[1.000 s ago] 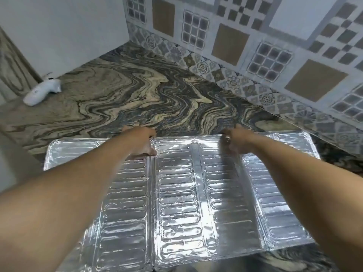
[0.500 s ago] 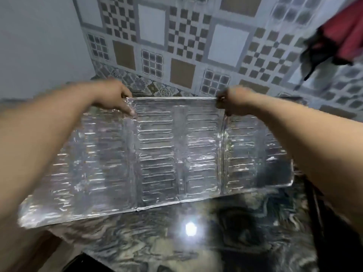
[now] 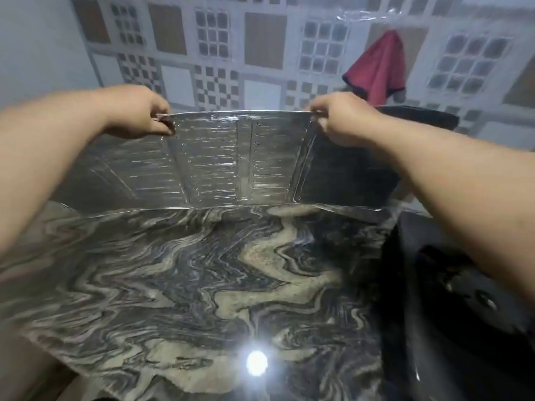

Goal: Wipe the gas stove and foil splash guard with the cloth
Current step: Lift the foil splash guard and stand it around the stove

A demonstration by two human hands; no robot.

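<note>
Left hand (image 3: 136, 111) and right hand (image 3: 341, 117) pinch foil splash guard (image 3: 231, 157) upright | bottom edge on marble counter (image 3: 188, 279) | red cloth (image 3: 379, 68) hangs on wall

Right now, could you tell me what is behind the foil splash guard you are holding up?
Above the foil splash guard, patterned wall tiles and a hanging red cloth show. The wall's lower part directly behind it is hidden.

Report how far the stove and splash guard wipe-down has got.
Done: no wiping evident. In hand: left hand and right hand each grip the foil splash guard by its top edge, standing it on the marble counter. Left: wiping; neither hand holds a cloth; red cloth hangs on the wall.
</note>
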